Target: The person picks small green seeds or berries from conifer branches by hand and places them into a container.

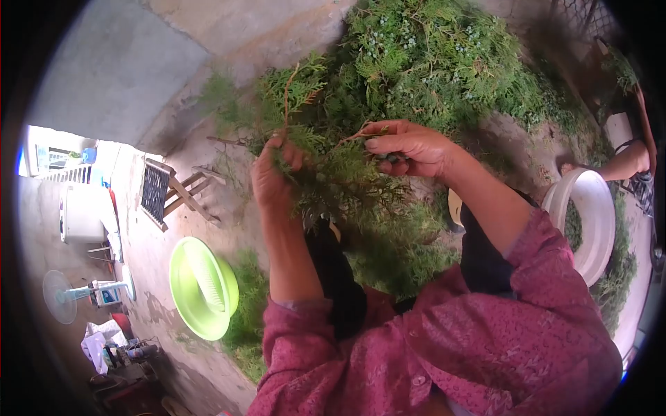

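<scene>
A leafy green conifer branch (326,177) is clamped in the fisted left hand (272,182), apparently for steadying, its two-o'clock twig (350,136) pinched by the right hand (409,147).

Both arms were raised, bare from pushed-up pink sleeves. The left hand (272,182) sat at ten o'clock of centre, fingers curled shut, its forearm pointing to twelve. The right hand (409,148) lay at two o'clock, thumb and fingers pinched together, its forearm running down toward four o'clock.
</scene>
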`<action>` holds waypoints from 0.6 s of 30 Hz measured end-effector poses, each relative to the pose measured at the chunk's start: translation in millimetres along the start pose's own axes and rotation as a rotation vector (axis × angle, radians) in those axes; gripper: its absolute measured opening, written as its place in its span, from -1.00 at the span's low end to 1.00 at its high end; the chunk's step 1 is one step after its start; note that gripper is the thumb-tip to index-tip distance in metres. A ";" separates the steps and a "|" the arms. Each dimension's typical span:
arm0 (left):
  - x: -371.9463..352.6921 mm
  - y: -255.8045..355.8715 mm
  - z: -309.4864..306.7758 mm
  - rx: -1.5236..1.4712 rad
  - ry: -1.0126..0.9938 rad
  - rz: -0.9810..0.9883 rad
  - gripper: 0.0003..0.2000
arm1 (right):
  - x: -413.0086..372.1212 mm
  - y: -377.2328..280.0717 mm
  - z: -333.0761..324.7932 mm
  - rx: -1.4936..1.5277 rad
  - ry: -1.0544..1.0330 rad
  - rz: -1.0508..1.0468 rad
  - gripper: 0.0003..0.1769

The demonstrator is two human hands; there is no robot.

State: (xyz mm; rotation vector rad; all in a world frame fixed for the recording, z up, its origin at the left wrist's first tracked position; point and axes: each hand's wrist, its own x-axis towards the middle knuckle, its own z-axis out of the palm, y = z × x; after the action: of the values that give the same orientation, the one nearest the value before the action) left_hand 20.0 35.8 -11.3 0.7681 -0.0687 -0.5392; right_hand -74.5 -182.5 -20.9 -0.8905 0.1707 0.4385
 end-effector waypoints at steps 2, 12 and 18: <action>-5.0 -7.6 9.8 0.012 0.047 -0.059 -0.91 | -2.5 3.4 5.8 0.004 0.040 0.001 -0.46; -96.6 -58.8 2.9 0.211 0.243 -0.175 -0.71 | -52.6 25.2 9.7 -0.596 0.136 -0.061 -0.62; -174.8 -125.5 -21.3 0.151 0.174 -0.443 -0.62 | -86.8 74.9 -25.2 -1.398 0.093 -0.562 -0.75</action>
State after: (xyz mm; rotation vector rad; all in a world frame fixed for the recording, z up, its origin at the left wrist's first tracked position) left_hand -180.5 60.6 -88.4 0.9822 0.2298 -0.8912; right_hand -184.3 -187.1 -62.0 -2.2490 -0.3649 -0.0918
